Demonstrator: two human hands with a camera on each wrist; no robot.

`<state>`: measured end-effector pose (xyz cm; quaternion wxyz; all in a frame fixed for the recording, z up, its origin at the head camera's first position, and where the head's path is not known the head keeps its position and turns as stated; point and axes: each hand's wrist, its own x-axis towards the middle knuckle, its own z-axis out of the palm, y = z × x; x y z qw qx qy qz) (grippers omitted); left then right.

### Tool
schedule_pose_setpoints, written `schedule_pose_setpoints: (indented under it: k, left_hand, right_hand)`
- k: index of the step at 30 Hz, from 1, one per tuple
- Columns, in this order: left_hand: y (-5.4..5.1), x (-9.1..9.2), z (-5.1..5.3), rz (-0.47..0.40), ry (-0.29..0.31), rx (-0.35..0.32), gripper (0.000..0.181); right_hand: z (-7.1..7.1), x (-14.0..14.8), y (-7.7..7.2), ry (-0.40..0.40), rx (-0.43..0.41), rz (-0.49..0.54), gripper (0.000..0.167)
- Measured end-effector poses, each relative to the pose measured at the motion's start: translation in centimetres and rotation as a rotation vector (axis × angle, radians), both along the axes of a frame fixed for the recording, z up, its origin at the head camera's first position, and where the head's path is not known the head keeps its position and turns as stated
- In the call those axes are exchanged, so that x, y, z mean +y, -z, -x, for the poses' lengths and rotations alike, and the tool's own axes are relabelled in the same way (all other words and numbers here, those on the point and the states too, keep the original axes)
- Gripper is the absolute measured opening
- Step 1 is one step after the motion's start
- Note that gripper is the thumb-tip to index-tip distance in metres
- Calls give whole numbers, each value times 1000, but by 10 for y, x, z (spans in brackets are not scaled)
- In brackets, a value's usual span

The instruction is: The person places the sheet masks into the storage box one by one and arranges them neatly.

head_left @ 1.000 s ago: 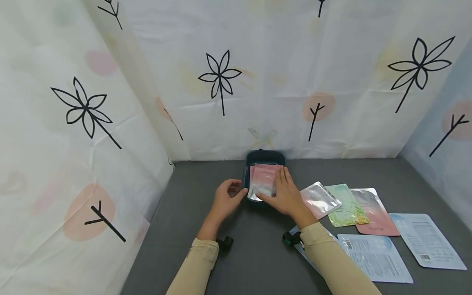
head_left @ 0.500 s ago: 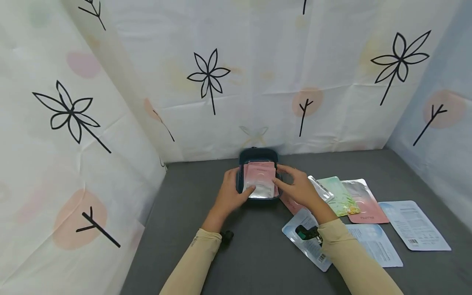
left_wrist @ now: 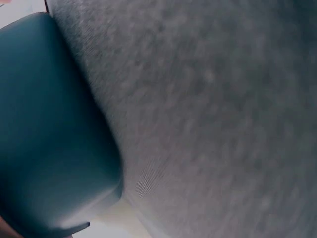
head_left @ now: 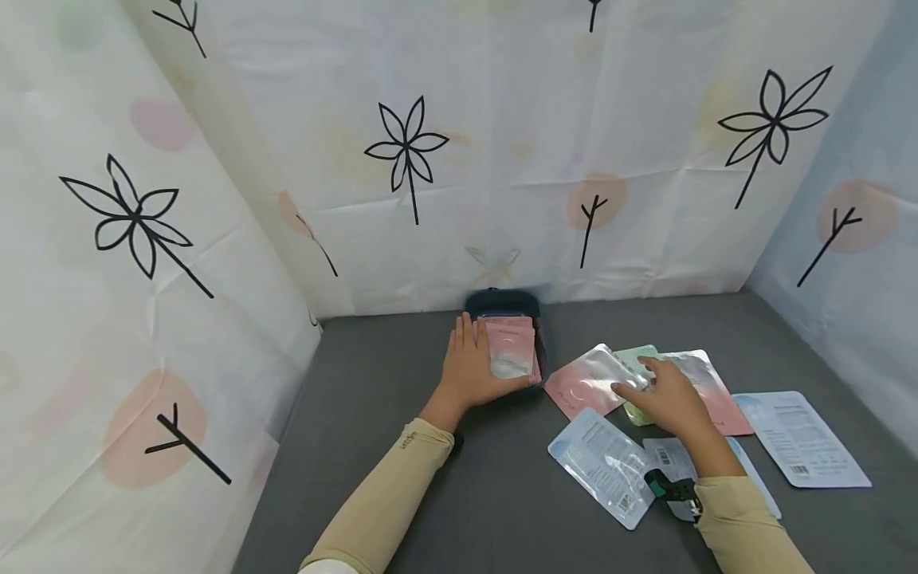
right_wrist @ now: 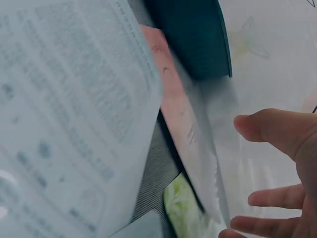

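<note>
Grey table (head_left: 358,391), patterned cloth (head_left: 287,127) behind. Three pale blue packets (head_left: 604,466), text up, near right; wrist camera (head_left: 670,486) blocks part of one. Second pink packet (head_left: 717,399) lies partly behind right hand (head_left: 670,397), which also hides some of green packet (head_left: 637,414); fingers loosely spread, gripping nothing, contact unclear. Left hand (head_left: 468,371) unclenched, fingers straight along bin's left side. Bin (head_left: 504,301): dark teal, table's back edge, pink-silver stack (head_left: 511,351) inside. Shiny pink-silver packet (head_left: 590,379) just right of bin, overlapping green.
</note>
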<state>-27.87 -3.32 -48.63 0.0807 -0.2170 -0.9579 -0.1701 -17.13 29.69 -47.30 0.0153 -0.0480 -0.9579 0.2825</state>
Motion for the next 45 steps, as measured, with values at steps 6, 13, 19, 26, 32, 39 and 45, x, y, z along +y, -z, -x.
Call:
schedule_pose_setpoints:
  k: [6,13,19,26,32,39,45]
  left_hand:
    - [4,-1,-4,43,-38,8,143]
    - [5,5,-6,64,-37,-22,145]
    - [4,7,-7,76,-43,-38,147]
    - [4,7,-4,86,-47,-24,148]
    - [3,5,-2,91,-52,-46,149]
    - [8,6,3,92,-65,-30,149]
    - [4,6,0,101,-68,-46,150]
  right_hand:
    - [-1,0,10,42,-48,-42,104]
    - [-2,-4,13,59,-13,-80,99]
    - [-1,-3,17,66,-8,-67,92]
    - [5,-2,20,73,50,35,87]
    - [8,-3,22,9,87,169,60]
    - [14,-3,25,-78,220,236,41]
    - [14,-7,24,-31,279,392,41]
